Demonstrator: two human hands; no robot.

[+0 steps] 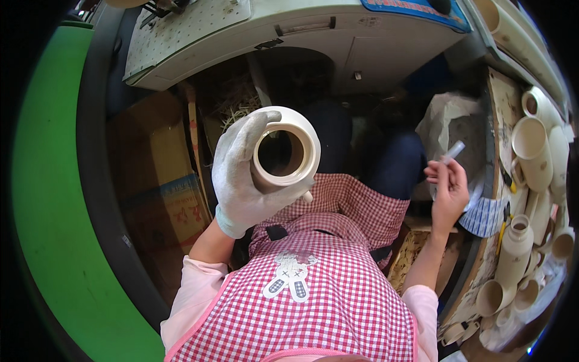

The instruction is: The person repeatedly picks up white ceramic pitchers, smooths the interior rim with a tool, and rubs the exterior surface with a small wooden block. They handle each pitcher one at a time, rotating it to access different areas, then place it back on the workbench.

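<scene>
My left hand (235,166), in a pale work glove, wraps round a cream ceramic pot (308,134) above my lap. The pot's round mouth faces up at me, and its inside is dark. A small knob-like piece sticks out of its lower right side. Off to the right and apart from the pot, my bare right hand (449,190) pinches a short, whitish, pen-like stick (454,150) between thumb and fingers. Its lower end is hidden in the hand, so I cannot tell exactly what it is.
Several cream ceramic vessels (533,151) crowd a wooden bench (505,99) at the right. A blue-and-white striped item (482,216) hangs by its edge. A pale cabinet (313,45) stands ahead, cardboard boxes (172,157) at left, a green panel (51,181) farther left.
</scene>
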